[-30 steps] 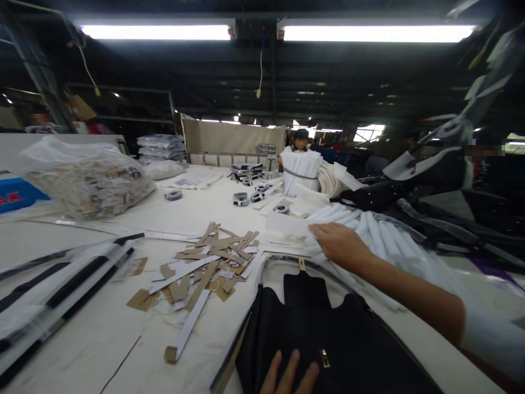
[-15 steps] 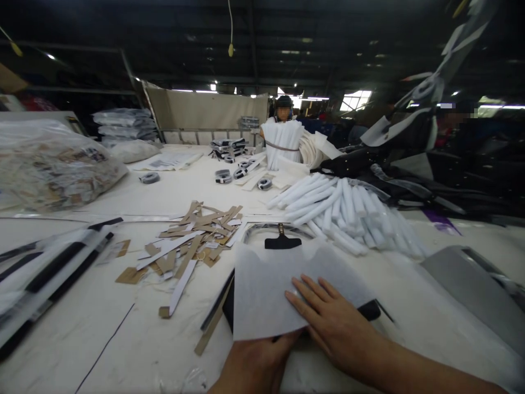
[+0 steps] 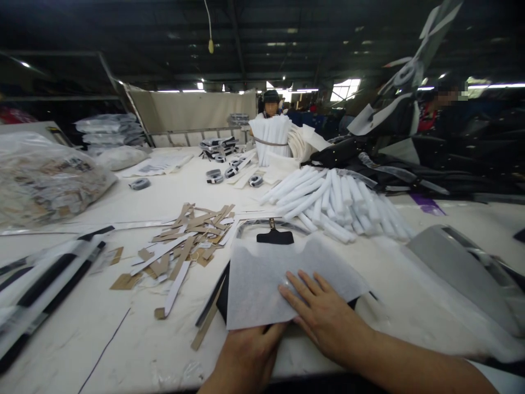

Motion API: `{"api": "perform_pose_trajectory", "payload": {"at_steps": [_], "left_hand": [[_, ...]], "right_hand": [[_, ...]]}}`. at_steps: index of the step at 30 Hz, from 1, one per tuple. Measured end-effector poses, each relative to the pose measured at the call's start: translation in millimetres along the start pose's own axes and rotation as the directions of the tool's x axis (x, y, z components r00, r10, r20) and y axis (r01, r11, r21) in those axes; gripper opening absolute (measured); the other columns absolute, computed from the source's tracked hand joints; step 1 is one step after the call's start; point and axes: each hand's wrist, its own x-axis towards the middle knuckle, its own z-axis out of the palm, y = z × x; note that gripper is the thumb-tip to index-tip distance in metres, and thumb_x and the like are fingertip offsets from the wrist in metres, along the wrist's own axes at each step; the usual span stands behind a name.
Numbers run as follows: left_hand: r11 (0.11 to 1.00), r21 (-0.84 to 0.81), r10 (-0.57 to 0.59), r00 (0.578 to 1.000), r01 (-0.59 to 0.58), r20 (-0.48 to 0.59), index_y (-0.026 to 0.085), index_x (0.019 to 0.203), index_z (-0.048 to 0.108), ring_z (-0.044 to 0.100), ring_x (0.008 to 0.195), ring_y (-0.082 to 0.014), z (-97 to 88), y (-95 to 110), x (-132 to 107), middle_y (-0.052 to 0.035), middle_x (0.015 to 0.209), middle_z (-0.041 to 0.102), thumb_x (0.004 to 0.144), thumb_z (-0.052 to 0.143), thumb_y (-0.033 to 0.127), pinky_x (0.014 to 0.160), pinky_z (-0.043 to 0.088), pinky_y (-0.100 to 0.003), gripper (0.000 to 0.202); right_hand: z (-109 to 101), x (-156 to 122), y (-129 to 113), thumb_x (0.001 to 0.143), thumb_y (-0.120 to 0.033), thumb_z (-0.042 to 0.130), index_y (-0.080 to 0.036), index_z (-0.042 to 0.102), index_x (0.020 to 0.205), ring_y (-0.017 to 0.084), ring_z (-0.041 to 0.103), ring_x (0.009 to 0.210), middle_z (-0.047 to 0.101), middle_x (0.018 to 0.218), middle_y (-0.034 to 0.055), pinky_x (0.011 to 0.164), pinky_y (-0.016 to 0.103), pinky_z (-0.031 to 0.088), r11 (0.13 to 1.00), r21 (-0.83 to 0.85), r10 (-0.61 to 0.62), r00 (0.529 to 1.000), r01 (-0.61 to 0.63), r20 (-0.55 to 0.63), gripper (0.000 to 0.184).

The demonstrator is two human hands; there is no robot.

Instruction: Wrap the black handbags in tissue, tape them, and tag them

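Note:
A white paper-like sheet [image 3: 258, 284] lies over a black bag-like item [image 3: 222, 303], whose dark sides show past the sheet's edges. Beyond the sheet, a black tab with a metal clasp [image 3: 274, 236] sits inside a curved, clear-wrapped handle [image 3: 250, 223]. My right hand [image 3: 322, 312] rests flat on the sheet, fingers spread. At the sheet's lower edge my left hand [image 3: 250, 350] is closed, its thumb along the edge. Its fingers are tucked underneath, so what they grip is hidden.
Brown and white card strips [image 3: 180, 246] are scattered left of the sheet. White foam rods [image 3: 328, 197] pile up behind it, near black pieces [image 3: 410, 164]. Wrapped black strips [image 3: 53, 279] lie left, a grey panel [image 3: 463, 273] right. A person [image 3: 270, 101] stands across the table.
The whole view has shifted slightly leftward, with the table's near edge now showing. The sheet has slid a little over the black item's right side. Both hands keep nearly the same places on it.

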Motion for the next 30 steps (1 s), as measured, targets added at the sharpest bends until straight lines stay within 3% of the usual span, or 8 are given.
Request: {"api": "perform_pose_trajectory", "payload": {"at_steps": [4,8,11,14,16,20,25,30], "left_hand": [[0.999,0.007,0.051,0.989,-0.050,-0.139,0.019,0.127,0.063,0.071,0.096,-0.0217,-2.8,5.4,-6.7,-0.0074,0.115,0.073,0.093,0.044,0.018,0.081,0.059,-0.031,0.039],[0.994,-0.069,0.063,0.961,-0.085,-0.268,0.014,0.110,0.067,0.071,0.085,-0.0161,-33.7,19.2,12.7,-0.0059,0.098,0.076,0.093,0.052,0.015,0.080,0.058,-0.025,0.023],[0.979,-0.195,0.039,0.992,-0.063,-0.122,0.013,0.122,0.061,0.068,0.102,-0.0182,-45.0,17.9,44.7,-0.0094,0.111,0.072,0.093,0.049,0.011,0.094,0.056,-0.030,0.031],[0.977,-0.215,0.001,0.999,0.009,0.046,0.014,0.131,0.054,0.062,0.119,-0.0242,-24.2,0.7,64.8,-0.0122,0.130,0.065,0.093,0.050,0.013,0.102,0.053,-0.044,0.038],[0.971,-0.230,-0.038,0.993,0.064,0.115,0.016,0.133,0.052,0.063,0.119,-0.0237,-0.1,-12.2,63.6,-0.0103,0.131,0.065,0.095,0.053,0.020,0.103,0.053,-0.044,0.038],[0.972,-0.214,-0.100,0.995,0.094,-0.017,0.014,0.142,0.039,0.060,0.124,-0.0243,36.1,-21.9,42.6,-0.0135,0.135,0.062,0.099,0.049,0.028,0.103,0.053,-0.044,0.046],[0.972,-0.199,-0.144,0.987,0.128,-0.068,0.014,0.139,0.041,0.064,0.119,-0.0266,37.5,-17.1,34.7,-0.0140,0.131,0.065,0.098,0.050,0.032,0.097,0.057,-0.045,0.045],[0.948,-0.274,-0.167,0.986,0.161,0.004,0.015,0.130,0.047,0.063,0.120,-0.0246,27.5,-16.2,41.9,-0.0126,0.131,0.065,0.098,0.051,0.029,0.102,0.054,-0.044,0.035]], "right_hand": [[2.2,-1.5,-1.4,0.098,-0.035,0.050,-0.022,0.046,0.146,0.040,0.050,0.130,0.047,0.149,0.0157,0.103,0.059,0.040,1.000,0.025,0.010,1.000,-0.010,0.001,0.049],[4.7,-2.8,-4.9,0.097,-0.034,0.052,-0.021,0.046,0.146,0.041,0.047,0.132,0.044,0.150,0.0173,0.104,0.062,0.039,0.997,0.061,0.038,0.999,-0.038,0.012,0.050],[7.8,-4.0,-6.3,0.098,-0.032,0.050,-0.018,0.048,0.145,0.042,0.045,0.134,0.043,0.150,0.0187,0.104,0.064,0.038,0.995,0.091,0.037,0.999,-0.038,0.008,0.049],[9.7,-6.1,-5.7,0.099,-0.031,0.049,-0.017,0.052,0.141,0.041,0.043,0.135,0.045,0.150,0.0178,0.107,0.063,0.036,0.991,0.124,0.054,0.999,-0.054,0.008,0.045],[6.7,-6.7,-3.9,0.097,-0.033,0.053,-0.017,0.051,0.142,0.040,0.042,0.136,0.045,0.150,0.0176,0.109,0.062,0.035,0.984,0.164,0.065,0.997,-0.071,0.043,0.047],[-15.1,1.5,6.3,0.096,-0.035,0.055,-0.014,0.043,0.148,0.039,0.044,0.136,0.045,0.149,0.0184,0.108,0.059,0.038,0.953,0.285,0.054,0.982,-0.104,0.178,0.057],[-43.5,29.7,38.1,0.097,-0.020,0.049,-0.024,0.058,0.134,0.026,0.067,0.105,0.070,0.118,0.0087,0.087,0.037,0.053,0.919,0.380,-0.024,0.945,-0.108,0.328,0.038],[-38.1,36.2,64.2,0.094,-0.021,0.054,-0.029,0.061,0.125,0.024,0.065,0.103,0.069,0.113,0.0041,0.081,0.034,0.051,0.937,0.350,-0.115,0.951,0.007,0.287,0.032]]}}
